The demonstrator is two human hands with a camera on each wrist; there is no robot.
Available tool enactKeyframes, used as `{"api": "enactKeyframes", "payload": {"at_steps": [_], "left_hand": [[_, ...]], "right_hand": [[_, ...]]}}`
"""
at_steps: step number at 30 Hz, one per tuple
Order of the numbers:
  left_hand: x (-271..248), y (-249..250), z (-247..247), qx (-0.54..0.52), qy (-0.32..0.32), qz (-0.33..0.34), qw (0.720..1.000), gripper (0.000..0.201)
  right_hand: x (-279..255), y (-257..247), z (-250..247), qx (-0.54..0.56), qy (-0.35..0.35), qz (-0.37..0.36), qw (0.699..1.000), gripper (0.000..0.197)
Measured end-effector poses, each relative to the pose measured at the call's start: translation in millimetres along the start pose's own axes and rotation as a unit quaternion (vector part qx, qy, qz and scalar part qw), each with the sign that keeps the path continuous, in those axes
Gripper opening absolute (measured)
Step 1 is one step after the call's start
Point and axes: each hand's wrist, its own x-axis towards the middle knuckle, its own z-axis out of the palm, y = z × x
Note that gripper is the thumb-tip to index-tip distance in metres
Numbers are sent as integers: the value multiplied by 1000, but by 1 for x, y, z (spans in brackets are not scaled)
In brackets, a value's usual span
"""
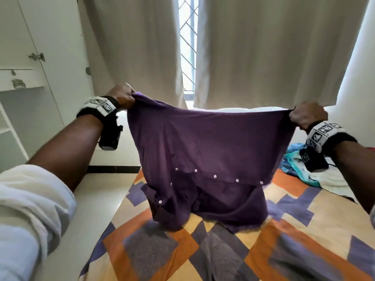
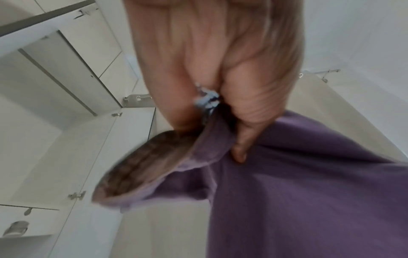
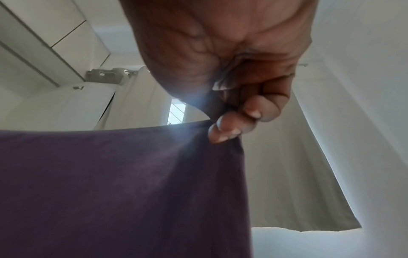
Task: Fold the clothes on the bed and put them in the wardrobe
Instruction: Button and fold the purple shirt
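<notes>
Up close, both fists are clenching the purple button-up shirt (image 1: 203,151) by its top corners: left hand (image 1: 122,96), right hand (image 1: 307,115). It is hanging limp and light over the patchwork bedspread (image 1: 284,236), best taken by seams. Only the left wrist view is catching what may be a label.

shirt (image 1: 203,142): matt purple cloth, small glossy snap studs
bedcover (image 1: 284,240): patterned woven cloth
curtains (image 1: 263,47): plain matt beige cloth
wardrobe (image 1: 30,33): smooth white panels, shiny metal hinges
</notes>
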Motion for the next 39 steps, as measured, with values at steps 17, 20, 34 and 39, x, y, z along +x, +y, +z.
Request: {"api": "enactKeyframes", "payload": {"at_steps": [17, 20, 34, 39], "left_hand": [[86, 57, 51, -688, 101, -153, 702, 37], [89, 83, 26, -796, 114, 1, 594, 32], [-91, 29, 108, -462, 296, -151, 822, 20], [-183, -14, 189, -248, 160, -166, 941, 44]], "right_hand": [[111, -42, 60, 607, -76, 126, 781, 29], [114, -62, 19, 567, 46, 70, 820, 22], [-35, 45, 60, 255, 50, -36, 965, 21], [-107, 117, 116, 187, -38, -106, 976, 12]]}}
